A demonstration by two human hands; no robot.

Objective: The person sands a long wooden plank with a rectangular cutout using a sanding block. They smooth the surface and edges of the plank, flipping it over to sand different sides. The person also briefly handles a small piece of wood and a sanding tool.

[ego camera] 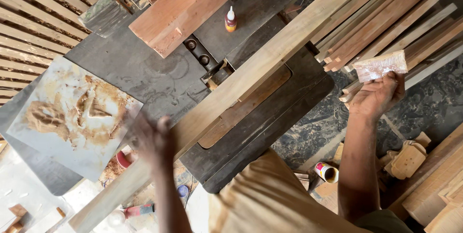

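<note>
Blurred left hand (149,139), grip unclear, on long plank (251,71) running lower-left to upper-right; right hand (378,93) gripping sandpaper (381,65)

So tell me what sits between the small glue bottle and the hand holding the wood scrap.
In the head view, the long pale plank runs diagonally between the small glue bottle and the right hand, which grips the wood scrap.

Long plank (251,74) bars table mid; open left of glue bottle (231,20).

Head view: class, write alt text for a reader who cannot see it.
Seen from above, a person's right hand holds up a small wood offcut while the blurred left hand is over a long plank lying across a dark workbench.
</note>
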